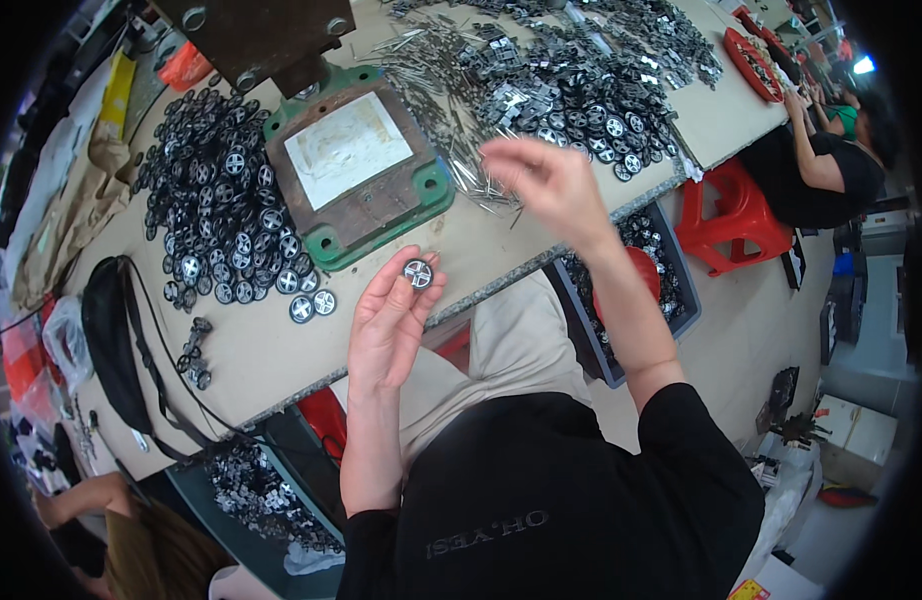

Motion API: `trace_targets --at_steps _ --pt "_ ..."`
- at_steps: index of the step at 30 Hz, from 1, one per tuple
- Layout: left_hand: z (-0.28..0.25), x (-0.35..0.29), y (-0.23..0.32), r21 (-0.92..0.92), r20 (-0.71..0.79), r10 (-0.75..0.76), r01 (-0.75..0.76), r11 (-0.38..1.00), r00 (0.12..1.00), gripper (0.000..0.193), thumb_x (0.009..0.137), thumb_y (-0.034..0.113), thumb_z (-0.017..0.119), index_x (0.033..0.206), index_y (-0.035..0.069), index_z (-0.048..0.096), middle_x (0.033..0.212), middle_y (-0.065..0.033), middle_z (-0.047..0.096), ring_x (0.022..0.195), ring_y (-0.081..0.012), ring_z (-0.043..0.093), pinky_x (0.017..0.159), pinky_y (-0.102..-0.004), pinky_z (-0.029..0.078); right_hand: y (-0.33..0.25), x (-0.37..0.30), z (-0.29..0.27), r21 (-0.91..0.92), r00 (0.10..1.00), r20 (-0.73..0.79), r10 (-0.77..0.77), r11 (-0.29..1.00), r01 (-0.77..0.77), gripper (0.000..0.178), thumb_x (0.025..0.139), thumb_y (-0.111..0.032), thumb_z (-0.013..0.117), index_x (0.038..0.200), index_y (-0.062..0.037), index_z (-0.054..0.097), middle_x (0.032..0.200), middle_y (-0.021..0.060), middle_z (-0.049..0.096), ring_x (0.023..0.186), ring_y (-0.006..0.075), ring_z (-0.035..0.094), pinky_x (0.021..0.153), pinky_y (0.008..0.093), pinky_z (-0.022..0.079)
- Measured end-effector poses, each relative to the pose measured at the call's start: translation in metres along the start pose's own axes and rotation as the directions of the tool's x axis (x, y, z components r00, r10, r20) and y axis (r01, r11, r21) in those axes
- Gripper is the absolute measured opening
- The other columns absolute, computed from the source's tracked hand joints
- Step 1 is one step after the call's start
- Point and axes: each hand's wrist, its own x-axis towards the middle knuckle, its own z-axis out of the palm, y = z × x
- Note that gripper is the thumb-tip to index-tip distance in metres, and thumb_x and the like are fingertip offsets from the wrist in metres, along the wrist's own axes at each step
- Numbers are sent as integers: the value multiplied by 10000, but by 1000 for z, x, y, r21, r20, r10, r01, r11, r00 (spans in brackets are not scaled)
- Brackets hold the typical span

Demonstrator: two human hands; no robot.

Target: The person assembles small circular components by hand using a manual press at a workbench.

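Between the thumb and fingers of my left hand (pixel 389 325) is a small black toy wheel (pixel 418 273) with a silver cross-spoked hub. It is held up just over the table's near edge. My right hand (pixel 549 188) hovers beside the scattered thin metal pins (pixel 473 180), its fingers bent together in a pinch and slightly blurred; whatever they may hold is too small to make out. Left of the press, a large pile of the same wheels (pixel 221 185) covers the table. The green-edged press base (pixel 346 150) with a white plate lies between that pile and the pins.
Grey plastic parts (pixel 521 75) and more wheels (pixel 601 125) heap at the far right. A dark press head (pixel 266 40) overhangs the base. A black strapped pouch (pixel 121 325) lies left. Parts bins (pixel 693 322) flank my legs, near a red stool (pixel 731 222). Other people sit nearby.
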Motion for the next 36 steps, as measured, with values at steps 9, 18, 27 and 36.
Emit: trace_targets --at_steps 9,18,27,36 --pt "3 0 0 -5 -1 1 -1 1000 1000 357 893 76 524 1229 -28 459 1185 -185 527 1016 -241 571 894 -308 470 39 70 -23 -706 997 24 -79 704 73 414 694 -258 716 999 7 629 1036 127 552 1065 280 482 880 378 415" --pt "14 -1 -5 56 -44 89 -86 995 995 345 894 74 524 1219 -27 464 1144 -158 556 994 -228 579 873 -299 476 -9 -16 15 358 985 113 127 920 -160 307 894 -173 557 1102 53 556 838 33 604 644 56 475 586 176 397" --pt "14 -3 -7 146 -58 135 -125 981 989 360 896 86 524 1231 -27 457 1153 -176 549 982 -215 584 867 -293 480 -13 -45 24 397 966 167 198 883 -250 348 965 -288 416 920 5 598 665 15 583 547 19 397 458 178 312" --pt "15 -4 -9 141 -58 132 -123 982 990 322 892 54 520 1202 -21 478 1137 -145 565 974 -213 589 853 -300 469 -12 -49 38 370 988 51 143 917 -151 370 973 -300 384 1018 19 565 685 39 602 536 26 414 466 172 321"
